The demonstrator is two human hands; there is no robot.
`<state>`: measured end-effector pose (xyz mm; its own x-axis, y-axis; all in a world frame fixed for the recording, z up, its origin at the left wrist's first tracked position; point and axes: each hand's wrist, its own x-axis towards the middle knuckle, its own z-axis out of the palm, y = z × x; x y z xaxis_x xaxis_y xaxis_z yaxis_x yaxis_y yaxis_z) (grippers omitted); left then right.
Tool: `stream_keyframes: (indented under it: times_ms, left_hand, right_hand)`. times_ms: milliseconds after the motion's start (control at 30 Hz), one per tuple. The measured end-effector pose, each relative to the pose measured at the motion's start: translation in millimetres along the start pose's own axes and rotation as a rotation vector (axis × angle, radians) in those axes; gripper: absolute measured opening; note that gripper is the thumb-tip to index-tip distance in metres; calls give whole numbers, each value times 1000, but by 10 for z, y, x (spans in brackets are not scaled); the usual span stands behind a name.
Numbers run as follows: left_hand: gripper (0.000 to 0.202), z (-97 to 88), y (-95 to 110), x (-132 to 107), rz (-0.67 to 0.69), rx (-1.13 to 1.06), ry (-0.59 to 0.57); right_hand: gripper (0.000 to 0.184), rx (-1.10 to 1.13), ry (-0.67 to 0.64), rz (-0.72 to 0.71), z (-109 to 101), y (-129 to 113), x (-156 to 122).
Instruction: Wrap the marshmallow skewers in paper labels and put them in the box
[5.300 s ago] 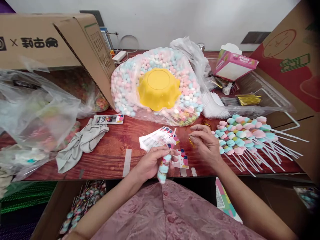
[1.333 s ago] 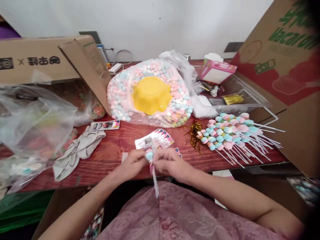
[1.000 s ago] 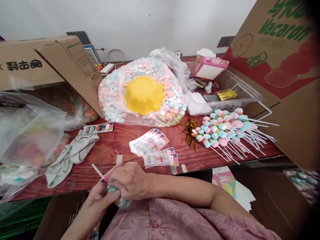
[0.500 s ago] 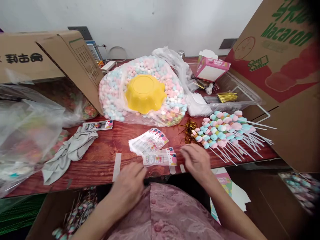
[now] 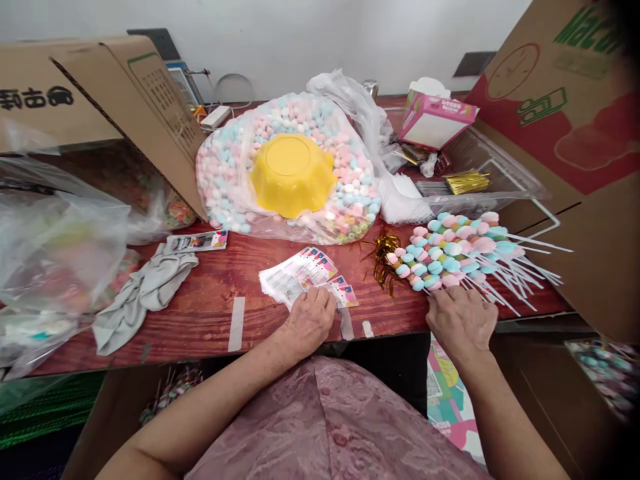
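a person in a pink patterned top sits at a red-brown wooden counter (image 5: pixel 210 313), seen from above. the left hand (image 5: pixel 309 319) lies palm down on one small printed packet (image 5: pixel 345 294) at the near edge of a fanned stack of packets (image 5: pixel 296 275); its fingers are curled loosely over the packet, and whether they pinch it cannot be told. the sheets in the stack overlap too closely to count. the right hand (image 5: pixel 463 321) rests at the counter's front edge, fingers bent, their tips touching the lower ends of the white sticks of a pile of marshmallow skewers (image 5: pixel 450 250); whether a stick is gripped cannot be told. the skewers carry pink, blue and white marshmallows and lie packed side by side, too many to count. just left of the pile sits one tangle of gold twist ties (image 5: pixel 384 257).

behind the hands lies one large clear bag of loose pastel marshmallows (image 5: pixel 235 173) with one yellow bowl (image 5: pixel 293 175) upside down on top. to the left are one grey cloth (image 5: pixel 147 290), one more printed packet (image 5: pixel 197 241), crumpled clear plastic bags (image 5: pixel 55 247) and one open cardboard box (image 5: pixel 115 93). to the right are one pink and white carton (image 5: pixel 435 122), one bundle of gold ties (image 5: pixel 467 182) in a clear tray, and one large cardboard box (image 5: pixel 575 133) printed red and green. three strips of tape are stuck to the counter by the left hand.
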<state>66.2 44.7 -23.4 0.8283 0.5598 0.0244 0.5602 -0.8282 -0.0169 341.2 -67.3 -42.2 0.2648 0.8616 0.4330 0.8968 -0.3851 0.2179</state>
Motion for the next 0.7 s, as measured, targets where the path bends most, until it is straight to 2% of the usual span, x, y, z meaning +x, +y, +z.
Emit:
stream_keyframes:
  times_ms: [133, 267, 333, 467, 567, 700]
  left_hand:
    - [24, 12, -58, 13, 4, -31, -1]
    - [24, 42, -215, -63, 140, -22, 106]
    - [24, 64, -253, -115, 184, -13, 124]
    - [21, 75, -184, -194, 76, -37, 101]
    - [21, 63, -116, -203, -17, -88, 84]
    - [20, 48, -144, -171, -121, -195, 112]
  right_hand:
    - [27, 85, -1, 70, -47, 75, -15]
    - [27, 184, 115, 240, -181, 157, -134]
    - [28, 245, 185, 309, -247, 160, -193]
    - [22, 422, 358, 366, -311, 93, -248]
    - [20, 465, 356, 322, -267, 59, -215]
    - [23, 324, 294, 160, -147, 98, -101]
